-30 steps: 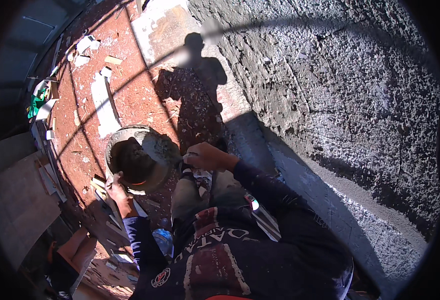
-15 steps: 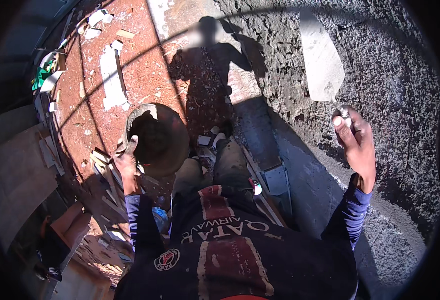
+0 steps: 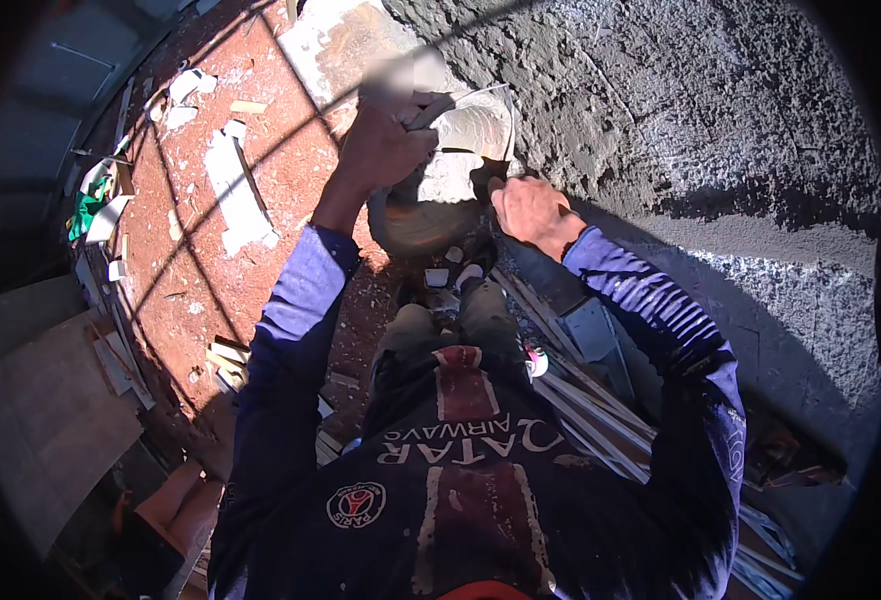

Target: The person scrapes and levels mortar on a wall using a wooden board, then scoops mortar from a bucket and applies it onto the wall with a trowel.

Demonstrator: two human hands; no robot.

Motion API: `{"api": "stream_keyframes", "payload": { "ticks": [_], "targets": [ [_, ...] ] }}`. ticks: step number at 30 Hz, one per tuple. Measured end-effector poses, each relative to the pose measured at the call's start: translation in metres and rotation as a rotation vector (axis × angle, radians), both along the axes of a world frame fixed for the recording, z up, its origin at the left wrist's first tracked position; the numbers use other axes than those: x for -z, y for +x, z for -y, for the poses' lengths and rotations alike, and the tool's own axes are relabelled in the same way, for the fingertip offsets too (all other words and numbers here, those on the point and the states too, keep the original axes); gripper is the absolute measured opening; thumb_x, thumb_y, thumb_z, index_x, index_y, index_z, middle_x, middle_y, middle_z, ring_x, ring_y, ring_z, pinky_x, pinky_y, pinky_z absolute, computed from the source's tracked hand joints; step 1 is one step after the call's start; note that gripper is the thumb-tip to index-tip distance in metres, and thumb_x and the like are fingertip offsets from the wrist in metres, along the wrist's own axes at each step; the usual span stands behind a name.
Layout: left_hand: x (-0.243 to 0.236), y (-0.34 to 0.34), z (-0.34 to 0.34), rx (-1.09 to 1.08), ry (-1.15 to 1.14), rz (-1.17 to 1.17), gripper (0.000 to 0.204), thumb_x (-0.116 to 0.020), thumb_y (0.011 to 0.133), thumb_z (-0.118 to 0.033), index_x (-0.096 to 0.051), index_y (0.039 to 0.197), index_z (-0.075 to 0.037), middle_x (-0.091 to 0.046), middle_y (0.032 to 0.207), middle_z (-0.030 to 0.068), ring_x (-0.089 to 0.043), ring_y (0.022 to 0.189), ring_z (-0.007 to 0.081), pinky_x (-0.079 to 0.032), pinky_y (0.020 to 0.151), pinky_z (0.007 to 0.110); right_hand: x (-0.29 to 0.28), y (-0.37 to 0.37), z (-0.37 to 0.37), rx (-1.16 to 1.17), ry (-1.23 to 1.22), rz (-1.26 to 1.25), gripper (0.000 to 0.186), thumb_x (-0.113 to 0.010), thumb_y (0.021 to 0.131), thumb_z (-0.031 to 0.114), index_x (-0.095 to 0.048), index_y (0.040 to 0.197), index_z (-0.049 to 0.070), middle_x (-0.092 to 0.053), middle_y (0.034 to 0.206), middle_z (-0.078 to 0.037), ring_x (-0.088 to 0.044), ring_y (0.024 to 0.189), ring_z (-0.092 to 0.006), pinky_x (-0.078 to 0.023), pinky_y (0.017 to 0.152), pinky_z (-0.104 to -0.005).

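Gripping the pan (image 3: 430, 215) rim, the left hand (image 3: 385, 140) hides its edge; right hand (image 3: 528, 208) closed, contents unclear.

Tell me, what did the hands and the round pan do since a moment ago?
The left hand lifted the round pan from low by the floor up to the rough grey wall. The right hand came off the wall to the pan's rim. The red floor and its scraps look unchanged.

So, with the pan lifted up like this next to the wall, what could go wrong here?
1. The left hand alone seems to carry the tilted mortar pan; it might slip or spill onto the feet.
2. The right hand works close to the rough plastered wall and may scrape.
3. Loose slats underfoot could cause tripping.
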State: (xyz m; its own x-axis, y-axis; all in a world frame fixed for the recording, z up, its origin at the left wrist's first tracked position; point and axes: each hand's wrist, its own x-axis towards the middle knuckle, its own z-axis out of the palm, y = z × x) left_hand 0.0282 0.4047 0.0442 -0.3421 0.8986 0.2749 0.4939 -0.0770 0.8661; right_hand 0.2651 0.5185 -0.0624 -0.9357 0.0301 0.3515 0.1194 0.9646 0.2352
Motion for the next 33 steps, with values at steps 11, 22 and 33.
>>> {"api": "stream_keyframes", "payload": {
  "ticks": [11,22,33],
  "targets": [
    [0.066,0.024,0.057,-0.355,0.038,0.474,0.015,-0.069,0.081,-0.008,-0.068,0.092,0.003,-0.065,0.108,0.0053,-0.060,0.092,0.0127,-0.047,0.079,0.025,-0.031,0.003,0.098,0.212,-1.298,0.181,0.030,-0.053,0.090,0.024,-0.054,0.109,0.000,-0.061,0.075,-0.025,-0.060,0.071,-0.0443,-0.047,0.062,-0.0510],
    [0.161,0.032,0.121,-1.011,0.026,0.992,0.008,-0.065,0.087,-0.011,-0.066,0.087,-0.004,-0.061,0.074,0.0006,-0.057,0.059,0.0098,-0.046,0.053,0.025,-0.012,-0.008,0.036,0.205,-1.034,0.621,0.033,-0.053,0.089,0.028,-0.053,0.096,-0.004,-0.063,0.077,-0.022,-0.063,0.070,-0.0405,-0.048,0.062,-0.0518],
    [0.136,0.079,0.206,-1.239,-0.298,0.409,0.033,-0.068,0.084,-0.017,-0.064,0.111,0.001,-0.065,0.097,0.0031,-0.058,0.080,0.0120,-0.045,0.073,0.025,0.084,0.022,-0.210,0.411,-1.986,0.326,0.024,-0.058,0.087,0.023,-0.060,0.076,0.002,-0.055,0.064,-0.003,-0.051,0.053,-0.0096,-0.042,0.050,-0.0263]
  ]
}}
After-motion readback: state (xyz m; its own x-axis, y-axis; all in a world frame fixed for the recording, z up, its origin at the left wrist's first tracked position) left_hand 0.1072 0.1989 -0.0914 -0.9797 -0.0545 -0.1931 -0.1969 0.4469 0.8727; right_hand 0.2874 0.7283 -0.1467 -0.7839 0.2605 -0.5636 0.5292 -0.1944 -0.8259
